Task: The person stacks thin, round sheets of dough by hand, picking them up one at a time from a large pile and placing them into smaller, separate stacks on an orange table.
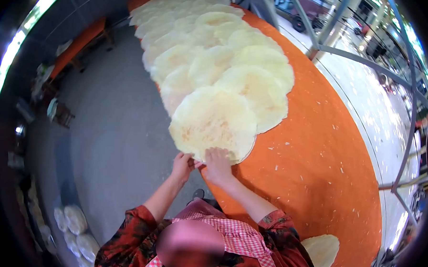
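Observation:
A large round thin flatbread (214,121) lies at the near end of a long row of overlapping flatbreads (212,52) on an orange-covered table (318,157). My left hand (182,165) pinches this flatbread's near edge at the table's side. Just right of it, my right hand (217,164) rests flat on the same edge with the fingers spread over the bread. Both arms wear red patterned sleeves.
Another flatbread (321,250) lies at the table's near end by my right elbow. Pale round breads (76,227) lie low at the left on the grey floor (109,129). Metal frame poles (365,59) stand along the table's right side.

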### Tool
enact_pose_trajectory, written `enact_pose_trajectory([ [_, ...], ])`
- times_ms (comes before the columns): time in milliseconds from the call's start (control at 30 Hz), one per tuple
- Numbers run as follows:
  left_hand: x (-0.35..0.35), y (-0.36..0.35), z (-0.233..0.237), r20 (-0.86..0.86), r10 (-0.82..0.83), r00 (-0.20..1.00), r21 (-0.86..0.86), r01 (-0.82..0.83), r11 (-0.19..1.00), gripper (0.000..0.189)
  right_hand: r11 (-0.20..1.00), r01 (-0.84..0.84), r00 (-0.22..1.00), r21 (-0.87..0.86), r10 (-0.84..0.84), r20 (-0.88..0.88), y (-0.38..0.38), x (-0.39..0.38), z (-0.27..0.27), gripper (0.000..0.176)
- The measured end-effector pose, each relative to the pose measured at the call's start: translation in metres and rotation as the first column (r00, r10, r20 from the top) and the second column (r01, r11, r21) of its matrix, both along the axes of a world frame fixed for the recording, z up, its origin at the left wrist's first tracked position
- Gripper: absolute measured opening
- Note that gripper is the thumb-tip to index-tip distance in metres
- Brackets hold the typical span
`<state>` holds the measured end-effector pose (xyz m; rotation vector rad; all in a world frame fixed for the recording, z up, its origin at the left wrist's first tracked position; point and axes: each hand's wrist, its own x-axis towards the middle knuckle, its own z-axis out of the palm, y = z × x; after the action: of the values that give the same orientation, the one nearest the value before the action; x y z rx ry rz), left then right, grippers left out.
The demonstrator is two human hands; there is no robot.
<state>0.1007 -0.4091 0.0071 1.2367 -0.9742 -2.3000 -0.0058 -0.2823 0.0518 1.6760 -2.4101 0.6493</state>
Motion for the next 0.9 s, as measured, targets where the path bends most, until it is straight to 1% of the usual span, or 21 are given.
enact_pose_trajectory([
  [67,-0.003,0.001,0.011,-0.038,0.011,0.999,0.020,-0.011,1.000,0.020,0.999,0.033,0.999,0.038,-0.033,-0.004,-0.013,0.002,-0.003,0.049],
  [167,-0.015,-0.008,0.041,-0.064,-0.042,0.997,0.042,0.044,0.998,0.021,0.968,0.067,0.987,0.243,-0.100,0.126,-0.031,-0.008,0.001,0.049],
  [200,-0.018,-0.012,0.054,-0.081,-0.058,0.995,0.051,0.062,0.997,0.018,0.984,0.075,0.978,0.161,-0.104,0.183,-0.037,-0.018,-0.006,0.034],
  [267,-0.027,-0.024,0.080,-0.197,-0.160,0.967,0.038,0.170,0.985,0.015,0.955,0.120,0.876,0.273,-0.231,0.424,-0.050,-0.047,0.031,0.022],
  [300,-0.029,-0.034,0.085,-0.250,-0.209,0.945,0.033,0.224,0.974,0.015,0.933,0.133,0.792,0.335,-0.303,0.530,-0.059,-0.068,0.051,0.017],
  [333,-0.032,-0.047,0.081,-0.272,-0.286,0.919,0.001,0.297,0.955,0.016,0.885,0.245,0.832,0.395,-0.401,0.384,-0.071,-0.100,0.065,0.015],
  [367,-0.034,-0.059,0.073,-0.254,-0.320,0.913,-0.024,0.324,0.946,0.016,0.927,0.170,0.843,0.335,-0.313,0.437,-0.074,-0.155,0.059,0.018],
  [400,-0.038,-0.073,0.064,-0.231,-0.354,0.906,-0.050,0.352,0.935,0.017,0.895,0.274,0.871,0.351,-0.386,0.304,-0.084,-0.185,0.103,0.022],
  [433,-0.044,-0.090,0.057,-0.208,-0.389,0.897,-0.081,0.381,0.921,0.018,0.919,0.349,0.860,0.186,-0.392,0.327,-0.088,-0.215,0.130,0.025],
  [467,-0.051,-0.107,0.051,-0.186,-0.380,0.906,-0.061,0.375,0.925,0.019,0.883,0.458,0.816,0.107,-0.465,0.344,-0.098,-0.223,0.180,0.021],
  [500,-0.060,-0.123,0.043,-0.197,-0.370,0.908,-0.042,0.369,0.929,0.020,0.848,0.506,0.858,0.159,-0.513,0.002,-0.111,-0.218,0.234,0.016],
  [533,-0.070,-0.137,0.035,-0.207,-0.362,0.909,-0.026,0.365,0.931,0.021,0.866,0.487,0.873,0.113,-0.483,-0.067,-0.111,-0.220,0.261,0.017],
  [567,-0.079,-0.150,0.032,-0.214,-0.358,0.909,-0.009,0.364,0.931,0.022,0.882,0.466,0.881,0.071,-0.454,-0.134,-0.110,-0.223,0.275,0.020],
  [600,-0.090,-0.159,0.034,-0.231,-0.355,0.906,0.009,0.367,0.930,0.025,0.883,0.467,0.873,0.043,-0.452,-0.185,-0.112,-0.219,0.274,0.022],
  [667,-0.116,-0.169,0.018,-0.273,-0.352,0.895,0.040,0.376,0.926,0.027,0.890,0.456,0.850,-0.007,-0.438,-0.291,-0.105,-0.202,0.259,0.027],
  [700,-0.130,-0.171,0.009,-0.294,-0.345,0.892,0.056,0.376,0.925,0.029,0.925,0.368,0.868,-0.094,-0.378,-0.322,-0.100,-0.202,0.231,0.029],
  [733,-0.143,-0.171,0.005,-0.271,-0.332,0.904,0.069,0.362,0.930,0.029,0.947,0.267,0.880,-0.177,-0.315,-0.355,-0.092,-0.207,0.190,0.031],
  [800,-0.165,-0.171,-0.002,-0.221,-0.301,0.928,0.084,0.325,0.942,0.029,0.951,0.288,0.880,-0.114,-0.310,-0.359,-0.083,-0.203,0.117,0.030],
  [867,-0.182,-0.172,-0.024,-0.248,-0.406,0.880,0.022,0.424,0.906,0.028,0.911,0.405,0.892,0.073,-0.377,-0.251,-0.064,-0.207,0.031,0.029],
  [900,-0.188,-0.173,-0.031,-0.253,-0.460,0.851,-0.016,0.472,0.881,0.028,0.902,0.421,0.892,0.093,-0.393,-0.226,-0.051,-0.208,-0.007,0.029],
])
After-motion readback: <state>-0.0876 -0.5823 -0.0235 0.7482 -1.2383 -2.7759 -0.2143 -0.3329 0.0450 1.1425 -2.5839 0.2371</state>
